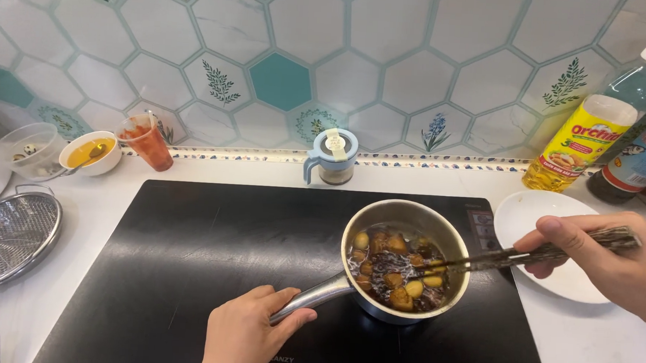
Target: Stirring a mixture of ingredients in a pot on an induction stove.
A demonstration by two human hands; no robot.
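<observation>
The strainer (7, 238) at the near left is cut off by the frame edge, and the bottles (599, 122) at the far right are partly cropped. The left hand (245, 332) is wrapped tight around the handle of the saucepan (409, 215), which sits on the black cooktop (186, 270). The right hand (613, 263) pinches chopsticks (510, 256), their tips hard to make out among the dark stew. A white plate (535, 215) lies on the tabletop (602, 343) under that hand.
</observation>
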